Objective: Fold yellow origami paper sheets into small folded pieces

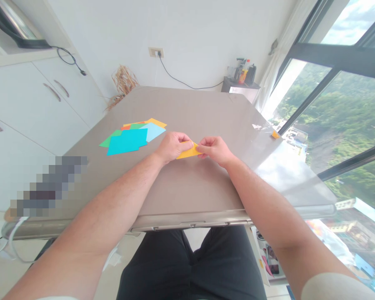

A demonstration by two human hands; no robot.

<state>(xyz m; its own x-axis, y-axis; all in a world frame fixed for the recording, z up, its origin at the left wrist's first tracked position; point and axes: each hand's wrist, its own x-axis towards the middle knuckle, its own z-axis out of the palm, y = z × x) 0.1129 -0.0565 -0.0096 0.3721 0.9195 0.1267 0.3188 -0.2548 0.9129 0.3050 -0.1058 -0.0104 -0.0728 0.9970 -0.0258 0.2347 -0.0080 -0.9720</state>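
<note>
Head view: a piece of yellow paper [187,154] is lying near the middle of the frame, just right of centre line and between the two hands, over the grey-brown table [193,187]. It is showing a bright, warm yellow, and its visible part is forming a narrow, slanting shape, with a long lower edge running fairly straight and a corner pointing to the lower left. The left hand [174,146] is pinching it from above and left, thumb lying along the top, fingers curling in. The right hand [215,150] is pinching its right end between thumb and fingers, the two hands' fingertips almost meeting.

Those fingers are covering the paper's upper edge and right end, so its full outline and number of layers are staying hard to make out. Left of centre, a turquoise sheet [128,141] is overlapping a pale blue sheet [155,131] and a green sheet [108,141], while a yellow-orange sheet [157,122] is peeping out behind; most of these are being partly hidden. At the lower left, a pixelated patch [50,185] is masking whatever is lying there. Both forearms are running off the bottom of the frame, and a dark-rimmed object [34,43] at the upper left is being cut off.
</note>
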